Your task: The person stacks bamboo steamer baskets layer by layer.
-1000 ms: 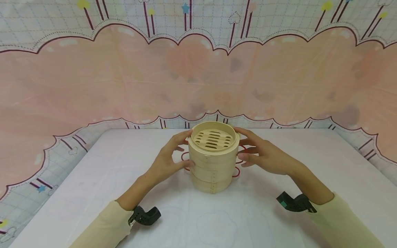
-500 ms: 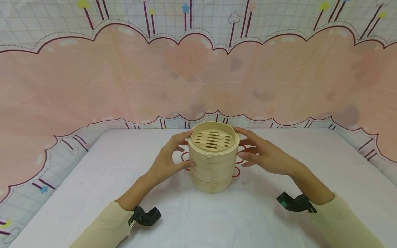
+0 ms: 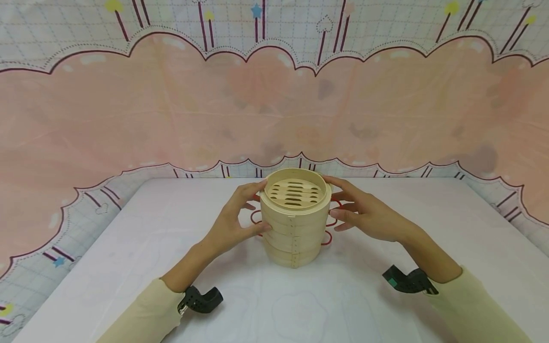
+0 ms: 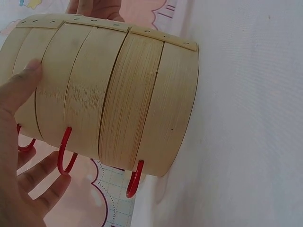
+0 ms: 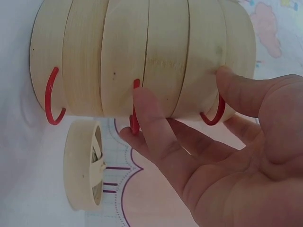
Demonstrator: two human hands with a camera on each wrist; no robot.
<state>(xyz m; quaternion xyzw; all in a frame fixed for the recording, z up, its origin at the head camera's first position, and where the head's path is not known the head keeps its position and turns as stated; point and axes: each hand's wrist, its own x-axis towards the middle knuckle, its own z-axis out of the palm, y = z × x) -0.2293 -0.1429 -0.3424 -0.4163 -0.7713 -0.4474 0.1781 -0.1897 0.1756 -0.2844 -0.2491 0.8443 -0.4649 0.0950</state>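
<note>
A round stack of bamboo steamer baskets (image 3: 295, 238) stands upright on the white table, slatted bottom showing in the open top. Red loop handles (image 5: 53, 101) stick out from its sides. My left hand (image 3: 229, 219) holds the upper part of the stack from the left, thumb (image 4: 28, 80) across the front and other fingers reaching behind. From the right, my right hand (image 3: 369, 214) grips the upper tiers, one finger up at the rim. Its fingers are around the red handles in the right wrist view. The far side of the stack is hidden.
Behind the stack, a smaller bamboo steamer lid (image 5: 78, 165) with a strap handle rests on the table, visible only in the right wrist view. White cloth covers the table (image 3: 128, 267). A patterned curtain (image 3: 214, 114) hangs at the back.
The top tier has turned slightly, its front seam shifting a little to the right along with my left thumb. The hands otherwise stay in place.
</note>
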